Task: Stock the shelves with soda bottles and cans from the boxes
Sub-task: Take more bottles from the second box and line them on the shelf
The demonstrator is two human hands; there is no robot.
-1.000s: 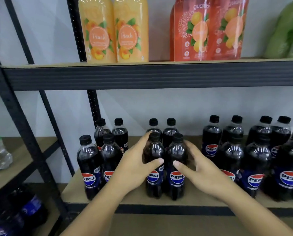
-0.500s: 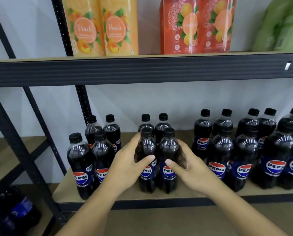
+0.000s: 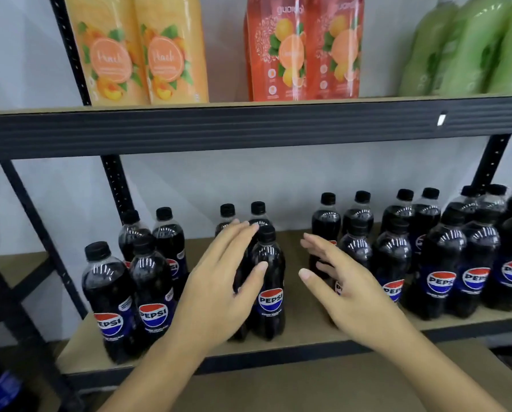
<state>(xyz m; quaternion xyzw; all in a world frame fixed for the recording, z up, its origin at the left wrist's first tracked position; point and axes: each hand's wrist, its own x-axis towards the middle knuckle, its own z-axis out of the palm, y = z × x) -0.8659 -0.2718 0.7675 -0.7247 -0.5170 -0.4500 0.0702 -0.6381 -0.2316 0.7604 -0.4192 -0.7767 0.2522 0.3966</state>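
Dark plastic Pepsi bottles (image 3: 268, 281) with black caps stand in paired rows on the tan board shelf (image 3: 304, 328), labels facing out. The left hand (image 3: 219, 292) seems to touch the near middle pair. The right hand (image 3: 347, 295) hovers just right of it, apart. Both grips are wide and hold nothing, probably to square the pair.

Left hand (image 3: 219, 292) and right hand (image 3: 353, 295) extended, fingers straight

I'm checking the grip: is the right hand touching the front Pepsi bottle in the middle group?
Apart. The head view shows a strip of bare shelf board between the right hand and the front Pepsi bottle.
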